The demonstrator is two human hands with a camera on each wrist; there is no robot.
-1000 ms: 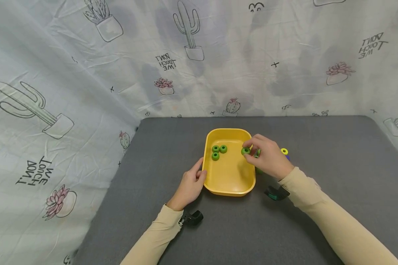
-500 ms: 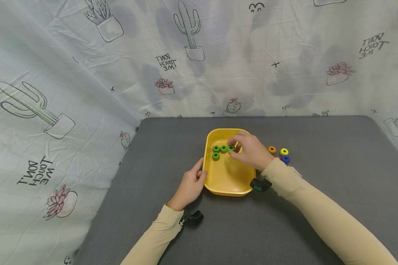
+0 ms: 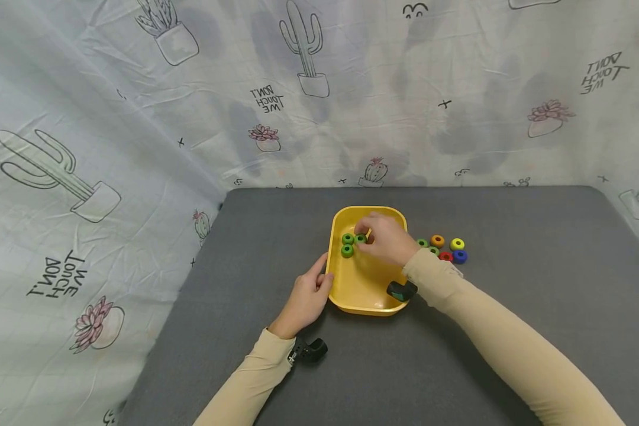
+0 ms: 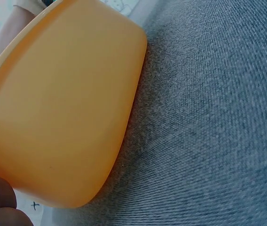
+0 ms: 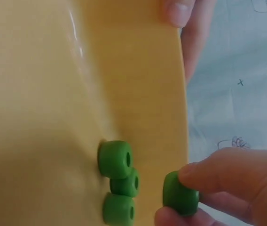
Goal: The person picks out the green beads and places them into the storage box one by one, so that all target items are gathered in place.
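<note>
On the gray surface (image 3: pixel 277 236) we see a yellow tray (image 3: pixel 357 287), its left side pinched by the left grip (image 3: pixel 303 296), thumb at the rim. Over the tray we find the right grip (image 3: pixel 387 238) reaching in from the right, knuckles upward, digits narrowed to one bead's width. Between their tips we note the held green bead (image 5: pixel 179 195), apart from three loose green beads (image 5: pixel 115 159) inside.

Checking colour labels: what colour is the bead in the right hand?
Solid green; the bead in the right hand shows best in the right wrist view.
</note>
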